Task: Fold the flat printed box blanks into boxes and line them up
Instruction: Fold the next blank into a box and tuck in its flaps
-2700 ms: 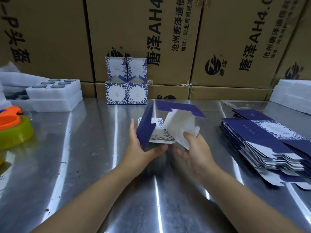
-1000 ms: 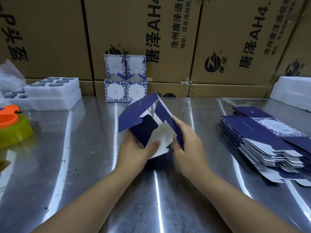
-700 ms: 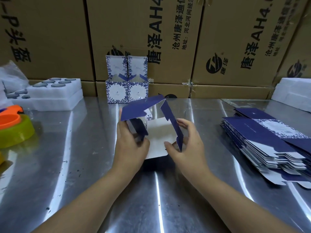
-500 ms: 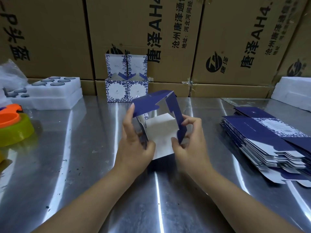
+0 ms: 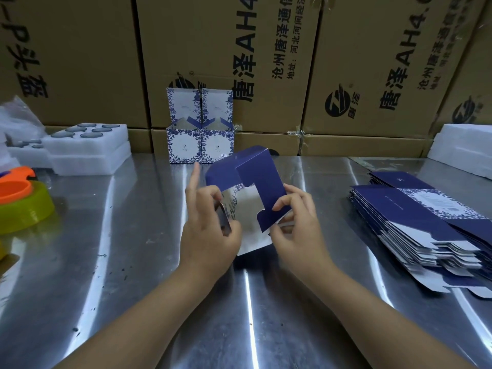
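Both hands grip 1 half-folded box [image 5: 254,179], held up just above the steel table [image 5: 127,262] in the middle of the head view. The left hand [image 5: 210,235] is closed on the box's left wall: thumb and bent fingers pinch that panel near its patterned edge, while the index finger sticks straight up, free of the card. The right hand [image 5: 295,230] is closed on a dark blue flap that hangs down over the box's open, white-lined inside, with the thumb below and curled fingertips on the flap's lower right edge. Both forearms reach in from the bottom of the frame and converge on the box, palms turned toward each other. A second blue flap stands tilted at the top left of the box.

At the far edge of the table, 2 finished boxes [image 5: 201,146] stand side by side, touching, lids upright, against the brown cartons [image 5: 207,49]. A stack of flat blanks [image 5: 426,227] lies to the right, well apart from the hands. White foam trays [image 5: 87,150] sit at far left, with an orange and yellow plastic item [image 5: 24,206] nearer. More white foam [image 5: 468,147] sits at far right.
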